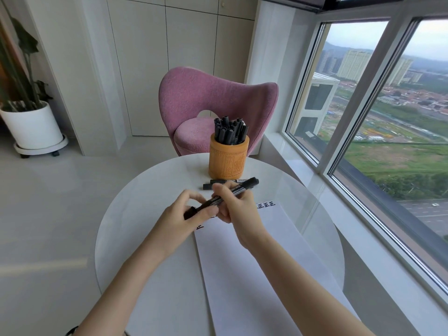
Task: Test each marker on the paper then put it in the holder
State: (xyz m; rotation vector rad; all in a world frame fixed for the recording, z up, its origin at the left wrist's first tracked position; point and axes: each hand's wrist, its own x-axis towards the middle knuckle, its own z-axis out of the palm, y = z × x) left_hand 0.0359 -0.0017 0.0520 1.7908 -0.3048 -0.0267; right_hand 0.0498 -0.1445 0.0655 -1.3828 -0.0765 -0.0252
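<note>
- Held in the air over the top edge of the paper [254, 263], clear of the sheet: one black marker [242, 186]. Its long axis slants from low on the left, near the body, up toward the far right.
- Wrapped round the middle of the barrel: the right hand [232, 204], fingers curled closed on it, thumb hidden behind them.
- Pinching the near, lower-left end between thumb and curled forefinger: the left hand [184, 209]. Probably the cap end, but cannot tell whether the cap is seated or already loose.
- Standing upright at the far side of the round white table [145, 202], straight beyond the hands: the carved pen holder [229, 161], crowded with upright markers [230, 132].
- Nearer to the holder: the right hand, with the marker's free far end pointing toward its foot; the left hand sits farther back.
- Lying flat between holder and hands, seemingly two loose markers [211, 186], partly hidden behind the right knuckles.
- Along the paper's top edge, a row of dark test characters [266, 204], partly covered by the hands.
- Judged next: a pull or push along the slanted barrel, hands working in line with it. After that, either tip down to the paper directly below, or a lift forward and a turn upright for the holder.
</note>
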